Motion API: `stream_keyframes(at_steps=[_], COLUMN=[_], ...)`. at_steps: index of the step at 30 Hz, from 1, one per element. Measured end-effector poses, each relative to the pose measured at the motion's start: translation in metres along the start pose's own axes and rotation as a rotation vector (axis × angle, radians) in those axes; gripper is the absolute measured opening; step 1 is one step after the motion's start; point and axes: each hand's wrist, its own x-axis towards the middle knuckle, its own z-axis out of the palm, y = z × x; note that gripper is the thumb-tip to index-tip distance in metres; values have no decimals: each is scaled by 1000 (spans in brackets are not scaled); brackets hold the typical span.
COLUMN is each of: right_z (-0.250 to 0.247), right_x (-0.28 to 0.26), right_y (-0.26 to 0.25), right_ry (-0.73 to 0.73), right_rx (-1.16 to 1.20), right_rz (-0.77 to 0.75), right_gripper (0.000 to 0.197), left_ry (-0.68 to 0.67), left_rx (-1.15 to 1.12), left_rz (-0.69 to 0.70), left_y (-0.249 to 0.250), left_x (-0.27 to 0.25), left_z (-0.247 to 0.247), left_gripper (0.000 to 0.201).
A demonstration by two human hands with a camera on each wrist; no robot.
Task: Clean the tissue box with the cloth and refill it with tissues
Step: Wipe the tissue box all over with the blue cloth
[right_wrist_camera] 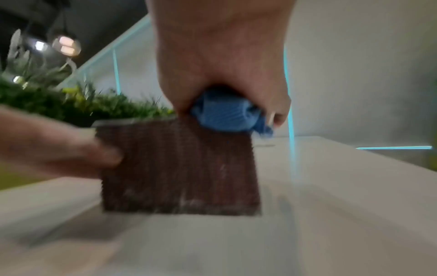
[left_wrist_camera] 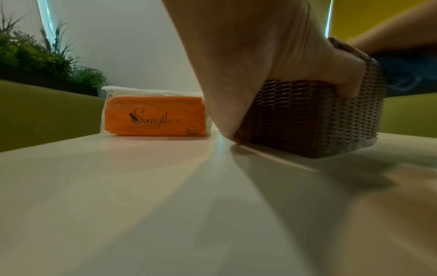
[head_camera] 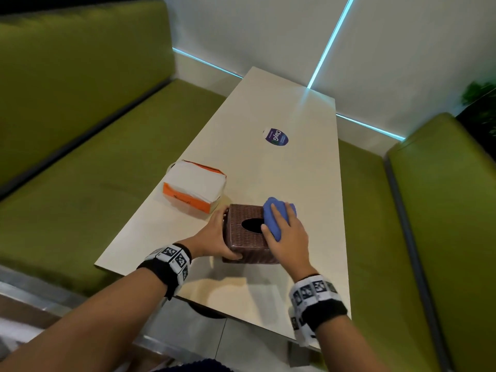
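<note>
Tissue box (head_camera: 248,234), brown woven, on worktop (head_camera: 268,108); under wiping.
Left hand (head_camera: 214,237) grips the box's left side; right hand (head_camera: 288,234) curls round blue cloth (head_camera: 275,214) pressed on the box top. Orange tissue pack (head_camera: 194,185) just left of the box.

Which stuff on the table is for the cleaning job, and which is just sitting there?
For the job:
brown woven tissue box, gripped by the left hand
blue cloth, pressed on the box top by the right hand
orange tissue pack, for refilling

Just there:
round purple sticker
green bench seats
plants
</note>
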Motion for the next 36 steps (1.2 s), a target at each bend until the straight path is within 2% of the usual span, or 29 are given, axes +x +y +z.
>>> stream_keyframes(at_steps=[2, 3, 6, 8, 9, 12, 14, 15, 17, 19, 21, 23, 25, 26, 29, 31, 33, 36], right_z=[10, 13, 15, 13, 12, 11, 18, 21, 23, 18, 12, 10, 17, 23, 35, 29, 19, 4], right_x=[-5, -8, -13, -7, -3, 2, -4, -10, -20, -24, -22, -22, -25, -28, -27, -6, 18, 38], right_y=[-17, -28, -47, -34, -21, 7, -4, -16, -33, -28, -5, 8, -9, -25, -59, -55, -37, -10], right_ry=[15, -22, -161, -151, -107, 15, 49, 41, -16, -57, -6, 86, 114, 96, 17, -47, -64, -9], right_rx=[74, 116, 136, 94, 95, 182, 142, 115, 103, 89, 126, 194, 148, 116, 89, 69, 73, 115], right_rz=[19, -13, -228, -294, -264, 27, 89, 40, -154, -262, -170, 38, 120, 70, -224, -270, -169, 127], right_gripper=[51, 50, 47, 47, 48, 46, 45, 47, 53, 54, 46, 40, 42, 46, 56, 48, 42, 39], left_ry=[16, 22, 24, 20, 22, 31, 40, 46, 42, 20, 6, -2, 9, 15, 9, 0, -13, -29], left_rx=[-1, 9, 17, 27, 30, 19, 35, 38, 59, 57, 29, 25, 29, 40, 33, 42, 57, 28], left_rz=[8, 11, 38, 48, 45, 30, 23, 18, 8, 13, 3, -14, -18, -24, -32, -37, -52, -66], left_y=[-1, -1, -2, -1, -1, 0, 1, 1, 0, -1, -1, 1, 0, 1, 0, 1, 1, -1], left_x=[-1, -1, 0, 0, 0, -1, -1, -1, -1, 0, 1, 1, 2, 2, 2, 3, 4, 3], left_z=[1, 1, -1, -3, -3, 0, 2, 2, 1, -1, -1, 0, 2, 3, 2, 1, 0, 1], left_gripper=[134, 136, 130, 130, 133, 133, 135, 137, 140, 138, 137, 139, 141, 142, 138, 142, 148, 142])
